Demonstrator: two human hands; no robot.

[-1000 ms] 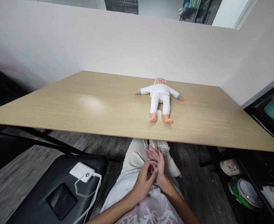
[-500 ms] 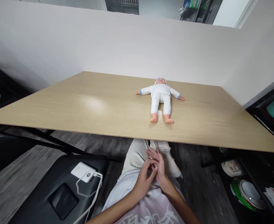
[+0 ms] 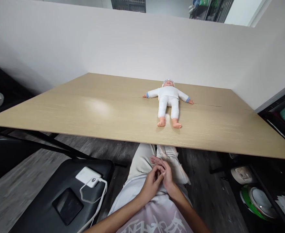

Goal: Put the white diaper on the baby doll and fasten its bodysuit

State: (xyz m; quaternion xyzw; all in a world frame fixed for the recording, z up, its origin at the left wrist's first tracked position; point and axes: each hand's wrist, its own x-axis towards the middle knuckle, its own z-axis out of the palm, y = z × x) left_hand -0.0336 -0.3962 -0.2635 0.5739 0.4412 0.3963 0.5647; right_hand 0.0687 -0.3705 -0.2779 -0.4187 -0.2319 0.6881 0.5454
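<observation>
My left hand [image 3: 152, 182] rests over my lap with its fingers curled round the fingers and palm side of my right hand [image 3: 166, 173]. The fingers of my right hand are stretched out and point up to the left. No object shows between the hands. Beyond them, a baby doll [image 3: 168, 94] lies on its back on the wooden table [image 3: 113, 121], arms spread and feet toward me. It wears a white suit with blue cuffs and a patterned white cap. Neither hand touches the doll or the table.
To my left, a black chair [image 3: 42, 194] holds a white power bank [image 3: 87, 177] with a white cable [image 3: 100, 202] and a black phone-like device [image 3: 67, 206]. At lower right, dark shelving bears a green-rimmed round container [image 3: 257, 200]. A white wall [image 3: 132, 45] stands behind the table.
The view has shifted slightly. My hands stay together over my lap, with the right fingers lowered a little. The doll has not moved on the table.
</observation>
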